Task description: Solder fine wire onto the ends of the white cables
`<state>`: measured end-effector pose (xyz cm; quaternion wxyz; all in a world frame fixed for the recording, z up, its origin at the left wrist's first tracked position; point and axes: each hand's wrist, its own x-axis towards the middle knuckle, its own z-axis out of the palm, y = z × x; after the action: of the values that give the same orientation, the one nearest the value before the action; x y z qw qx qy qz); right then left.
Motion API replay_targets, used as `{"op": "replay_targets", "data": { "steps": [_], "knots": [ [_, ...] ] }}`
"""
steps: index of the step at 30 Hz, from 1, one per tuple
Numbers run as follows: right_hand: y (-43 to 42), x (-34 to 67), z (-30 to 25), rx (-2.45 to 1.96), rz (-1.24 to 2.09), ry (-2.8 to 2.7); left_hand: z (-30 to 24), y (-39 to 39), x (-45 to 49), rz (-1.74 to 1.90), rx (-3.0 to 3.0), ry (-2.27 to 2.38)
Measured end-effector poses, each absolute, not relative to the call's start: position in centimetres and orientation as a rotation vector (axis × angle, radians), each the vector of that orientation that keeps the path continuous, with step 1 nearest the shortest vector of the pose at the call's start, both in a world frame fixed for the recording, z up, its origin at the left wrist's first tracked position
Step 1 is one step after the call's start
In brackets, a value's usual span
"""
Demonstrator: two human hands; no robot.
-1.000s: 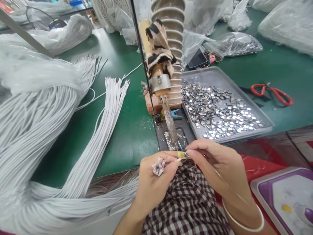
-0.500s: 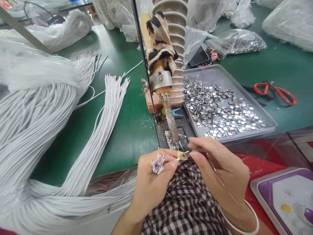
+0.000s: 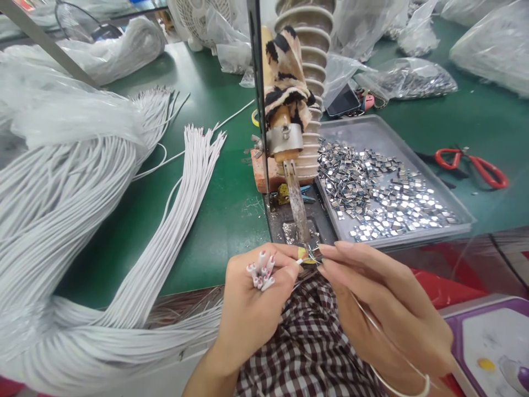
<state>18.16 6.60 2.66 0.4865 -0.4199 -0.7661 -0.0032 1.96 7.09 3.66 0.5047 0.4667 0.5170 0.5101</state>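
Note:
My left hand is closed round several white cables, their stripped ends showing reddish wires. Its thumb and forefinger pinch one more cable end, beside a yellow wrap at the forefinger's tip. My right hand pinches close by, its fingertips at a small metal piece whose exact shape I cannot make out. A thin solder wire runs through that hand and down past the wrist. Between the two hands, the tip of a fixed soldering iron comes down onto the wire end and metal piece.
Right of the iron, a clear plastic tray holds many small metal connectors. Red-handled pliers lie farther right. White cable bundles cover the left. A ridged duct and a brick stand behind the iron.
My right hand's fingers have straightened and closed in at the iron's tip. The cable end and metal piece now meet the tip. The whole view has shifted slightly.

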Motion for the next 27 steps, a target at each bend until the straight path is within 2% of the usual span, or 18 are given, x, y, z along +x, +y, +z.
{"op": "replay_targets", "data": {
  "steps": [11, 17, 27],
  "knots": [
    [6.6, 18.6, 2.2, -0.995, 0.17, -1.859, 4.0, 6.9, 1.4, 1.171, 1.209, 1.263],
    [6.8, 18.3, 2.3, -1.025, 0.057, -1.852, 4.2, 7.8, 1.3, 1.136, 1.123, 1.213],
    [7.6, 17.4, 2.7, -1.009, 0.102, -1.813, 4.2, 8.6, 1.0, 1.158, 0.925, 1.159]
  ]
}}
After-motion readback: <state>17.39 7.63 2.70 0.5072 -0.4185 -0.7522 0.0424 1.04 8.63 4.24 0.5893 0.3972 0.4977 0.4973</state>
